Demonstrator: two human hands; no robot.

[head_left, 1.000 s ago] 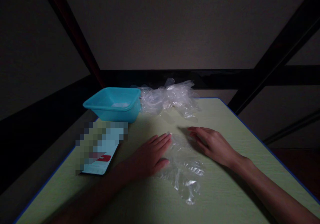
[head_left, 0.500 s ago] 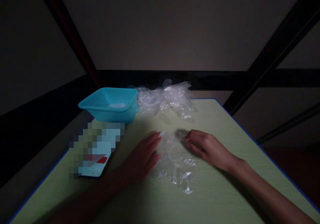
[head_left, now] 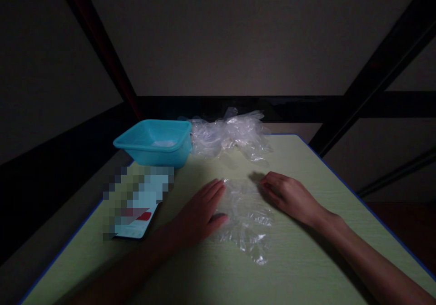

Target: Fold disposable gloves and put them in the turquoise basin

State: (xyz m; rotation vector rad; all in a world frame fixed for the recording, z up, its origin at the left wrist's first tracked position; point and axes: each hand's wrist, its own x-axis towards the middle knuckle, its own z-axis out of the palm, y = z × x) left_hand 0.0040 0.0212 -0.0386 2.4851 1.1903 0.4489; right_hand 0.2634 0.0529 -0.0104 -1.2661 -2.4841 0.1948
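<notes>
The room is dim, and a pale green desk (head_left: pixel 313 259) with blue edging fills the foreground; its near edge is out of frame. Both forearms are cut off by the frame. A clear plastic glove (head_left: pixel 245 223) lies flat on the desk between the hands; being transparent, its outline is hard to trace, and its left margin is partly covered. The left hand (head_left: pixel 200 212) is at that margin, palm down, fingers extended and released, thumb apart. The right hand (head_left: pixel 289 194) is at the glove's upper right, fingers curled inward; whether they grasp anything cannot be told, as the fingertips are shaded. To the left lies a lit phone (head_left: pixel 132 230), its upper part masked by pixelation. Behind it stands a blue basin (head_left: pixel 156 155) containing a pale item (head_left: pixel 163 143), not identifiable. Adjacent is a pile of clear gloves (head_left: pixel 231 135), individual pieces indistinguishable. The wall (head_left: pixel 238 37) beyond is dark, its detail obscured.
</notes>
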